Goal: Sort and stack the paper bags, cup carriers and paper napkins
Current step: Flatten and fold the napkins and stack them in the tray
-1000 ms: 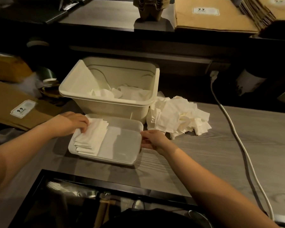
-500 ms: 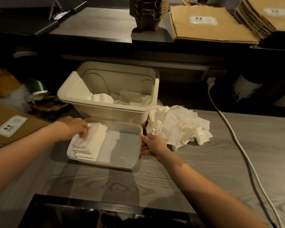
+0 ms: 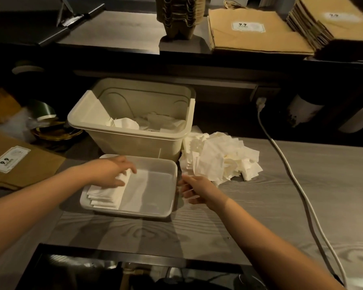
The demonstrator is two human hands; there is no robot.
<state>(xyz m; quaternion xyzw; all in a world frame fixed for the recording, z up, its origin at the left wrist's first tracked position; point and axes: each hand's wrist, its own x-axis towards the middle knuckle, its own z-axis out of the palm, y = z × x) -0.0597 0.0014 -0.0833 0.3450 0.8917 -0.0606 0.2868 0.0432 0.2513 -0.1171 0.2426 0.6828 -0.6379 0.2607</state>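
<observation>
Head view: a shallow pale tray (image 3: 155, 214) is seen on the grey wood-grain counter (image 3: 260, 227), near the middle. A stack of folded paper napkins (image 3: 105, 195) lies in its left half. The left hand (image 3: 111, 171) is laid on the far end of that stack, fingers held together and fairly flat on the paper, thumb lower down. Whether any napkin is pinched cannot be told.

The right hand (image 3: 199, 189) is at the tray's right rim. Its fingers (image 3: 187, 190) are smeared by motion blur, so whether the rim is gripped or only touched cannot be told.

Just beyond the tray stands a deep cream bin (image 3: 134, 143) with crumpled napkins inside, partly hidden by its near wall. Against its right side a loose pile of napkins (image 3: 220, 158) is heaped on the counter.

On the far shelf, nested cup carriers (image 3: 178, 15) are cut off by the top edge, with a pile of brown paper bags (image 3: 256, 36) to their right and a second bag stack (image 3: 327, 28) cropped at the corner. Another labelled paper bag (image 3: 25, 166) lies at the left, cut off by the frame. A white cable (image 3: 298, 185) is run along the right. Items in the dark left background are hard to make out.
</observation>
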